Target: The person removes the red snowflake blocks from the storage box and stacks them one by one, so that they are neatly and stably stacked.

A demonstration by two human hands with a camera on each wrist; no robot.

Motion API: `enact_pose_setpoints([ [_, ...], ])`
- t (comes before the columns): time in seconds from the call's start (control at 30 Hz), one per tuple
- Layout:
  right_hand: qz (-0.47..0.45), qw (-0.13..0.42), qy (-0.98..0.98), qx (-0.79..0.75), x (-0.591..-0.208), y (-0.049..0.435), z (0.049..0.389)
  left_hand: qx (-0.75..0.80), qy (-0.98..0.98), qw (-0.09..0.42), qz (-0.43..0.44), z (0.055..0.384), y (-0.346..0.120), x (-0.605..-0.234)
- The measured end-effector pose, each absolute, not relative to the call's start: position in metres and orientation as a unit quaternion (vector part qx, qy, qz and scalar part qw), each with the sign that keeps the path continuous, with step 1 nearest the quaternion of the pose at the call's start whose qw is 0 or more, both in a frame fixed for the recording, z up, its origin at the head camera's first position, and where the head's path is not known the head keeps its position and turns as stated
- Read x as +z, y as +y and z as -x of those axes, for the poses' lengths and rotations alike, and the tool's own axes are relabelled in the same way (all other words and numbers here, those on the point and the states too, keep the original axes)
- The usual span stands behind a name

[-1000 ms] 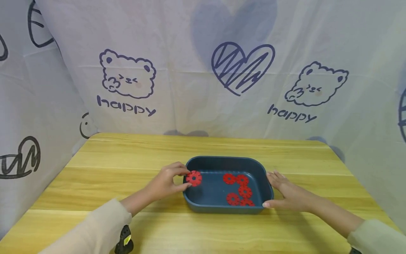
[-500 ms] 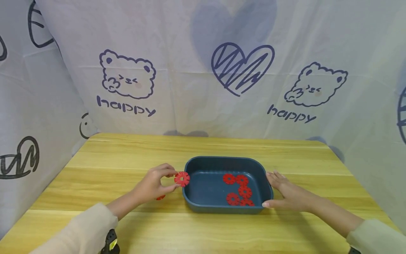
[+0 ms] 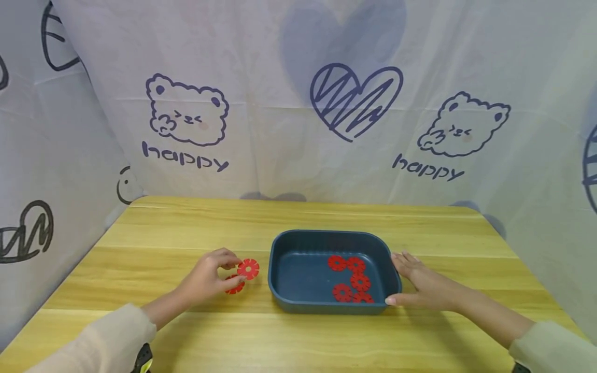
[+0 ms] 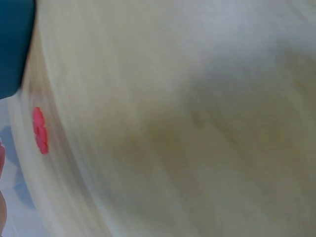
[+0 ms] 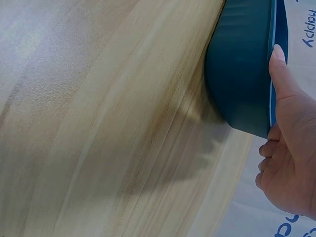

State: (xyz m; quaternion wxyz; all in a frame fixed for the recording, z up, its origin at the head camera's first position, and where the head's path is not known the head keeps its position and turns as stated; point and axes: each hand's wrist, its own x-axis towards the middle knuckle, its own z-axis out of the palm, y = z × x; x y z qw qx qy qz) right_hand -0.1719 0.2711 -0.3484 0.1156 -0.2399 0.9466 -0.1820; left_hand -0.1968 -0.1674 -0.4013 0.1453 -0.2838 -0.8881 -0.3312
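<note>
Just left of the blue bin, my left hand (image 3: 208, 274) has its thumb and fingertips apart beside a red notched disc (image 3: 248, 269). This disc partly overlaps a second red disc (image 3: 235, 284). In the left wrist view, the two red discs (image 4: 40, 131) lie on the table while a sliver of the hand shows at the left edge, apart from them. My right hand (image 3: 422, 285) rests against the right end of the blue bin (image 3: 298, 306). Its thumb (image 5: 280, 74) lies along the rim in the right wrist view.
Inside the bin, several red discs (image 3: 360, 282) lie towards the right side. The wood-grain table (image 3: 186, 223) ends at a white cloth backdrop (image 3: 270, 129) printed with bears and hearts. Another cloth hangs along the left.
My left hand has moved left, out of the bin and onto the table, bringing one red disc beside another and parting from it. The right hand and bin stay put.
</note>
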Motion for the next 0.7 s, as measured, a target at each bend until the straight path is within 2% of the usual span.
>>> enact_pose_setpoints([
  [0.7,0.237,0.117,0.947,-0.184,-0.350,0.271,0.172,-0.312,-0.912,0.121,0.237,0.185,-0.190,-0.426],
])
